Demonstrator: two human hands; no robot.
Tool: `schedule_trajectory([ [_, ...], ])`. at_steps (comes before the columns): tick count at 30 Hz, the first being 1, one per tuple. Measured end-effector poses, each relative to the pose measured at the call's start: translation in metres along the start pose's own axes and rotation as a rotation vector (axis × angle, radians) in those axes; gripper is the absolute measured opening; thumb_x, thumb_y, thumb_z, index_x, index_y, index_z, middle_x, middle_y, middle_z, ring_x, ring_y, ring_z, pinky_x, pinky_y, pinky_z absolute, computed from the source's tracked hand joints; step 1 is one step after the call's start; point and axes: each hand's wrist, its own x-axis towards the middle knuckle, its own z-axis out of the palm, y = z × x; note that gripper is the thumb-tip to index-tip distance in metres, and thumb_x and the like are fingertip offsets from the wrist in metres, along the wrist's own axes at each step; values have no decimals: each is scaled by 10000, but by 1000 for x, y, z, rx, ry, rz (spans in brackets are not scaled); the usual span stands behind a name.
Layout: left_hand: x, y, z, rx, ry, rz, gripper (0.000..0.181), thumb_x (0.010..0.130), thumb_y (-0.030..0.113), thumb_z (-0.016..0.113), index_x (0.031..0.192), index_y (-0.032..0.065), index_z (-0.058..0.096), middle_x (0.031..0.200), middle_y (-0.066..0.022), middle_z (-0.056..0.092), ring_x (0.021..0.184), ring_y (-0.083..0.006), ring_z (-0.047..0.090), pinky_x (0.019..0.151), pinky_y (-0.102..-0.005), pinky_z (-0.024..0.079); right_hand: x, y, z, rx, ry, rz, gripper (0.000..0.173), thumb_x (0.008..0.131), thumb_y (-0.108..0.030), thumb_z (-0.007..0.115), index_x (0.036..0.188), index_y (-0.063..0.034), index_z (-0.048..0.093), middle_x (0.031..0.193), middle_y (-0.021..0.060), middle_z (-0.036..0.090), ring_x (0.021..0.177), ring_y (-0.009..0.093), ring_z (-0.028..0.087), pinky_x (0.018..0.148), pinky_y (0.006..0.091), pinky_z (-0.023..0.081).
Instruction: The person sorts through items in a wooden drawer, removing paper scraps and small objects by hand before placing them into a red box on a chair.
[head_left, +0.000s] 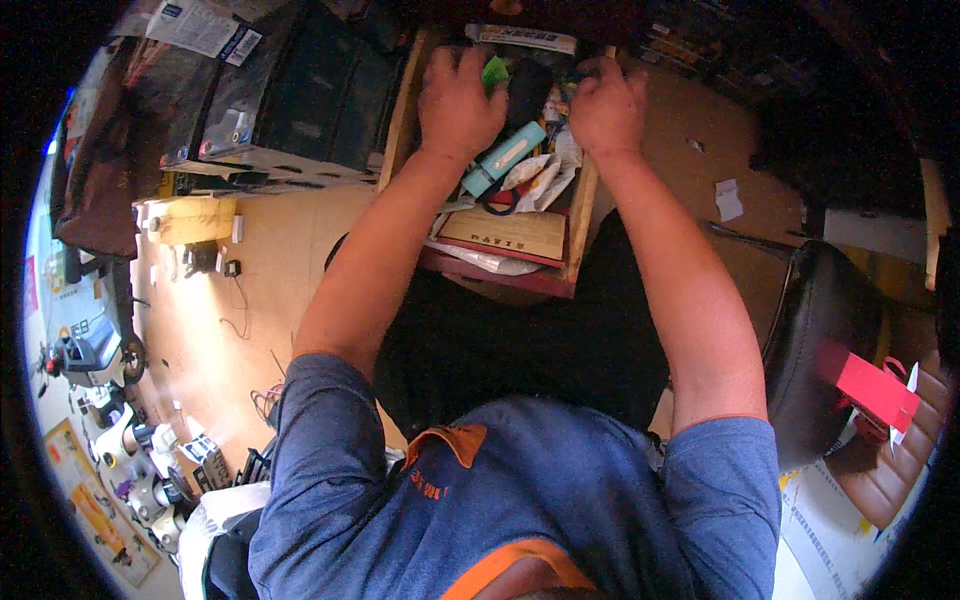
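Note:
A wooden drawer (581, 225) is pulled out over my lap, filled with mixed small things. Over its left side, my left hand (461, 105) points away from me beside a small green item (495, 75); its fingertips are hard to make out. My right hand (611, 112) is at the drawer's right wall, fingers bent, and whether it grips anything is unclear. Between my hands lies a light-blue cylindrical object (504, 159) with a dark band. Nearer me are crumpled white packets (551, 180) and a brown envelope (502, 232) bearing writing. The drawer's far end is dark.
Large black batteries (300, 112) stand to the left, with a yellow plastic jug (191, 220) on the floor nearer me. A black padded seat (814, 352) is at right, beside a red card-like item (877, 390). Scooters (97, 352) line the far left.

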Motion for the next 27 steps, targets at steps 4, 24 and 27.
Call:
schedule_trajectory([
  [4, 1, 8, -4, 210, -377, 71, 530, 790, 442, 801, 1204, 122, 713, 1270, -221, 622, 1147, -412, 610, 916, -523, 554, 1, 5, 5, 2, 24, -44, 269, 898, -145, 588, 1138, -120, 706, 1176, 325, 592, 1113, 486, 582, 959, 539, 512],
  [24, -4, -15, -79, -1289, -305, -1064, 301, 1049, 365, 609, 1164, 88, 583, 890, -69, 673, 568, -105, 455, 539, -265, 401, 3, -1, -1, 10, -71, 12, 227, 895, -121, 598, 1083, -120, 725, 1151, 269, 650, 1172, 466, 561, 1008, 525, 488],
  [27, -22, -9, -97, -1673, -283, -1293, 266, 1058, 345, 587, 1138, 92, 566, 840, -36, 610, 541, -104, 421, 532, -258, 367, 2, 3, 6, -4, -46, 14, 239, 896, -119, 595, 1096, -122, 725, 1159, 269, 650, 1181, 470, 557, 1012, 528, 485],
])
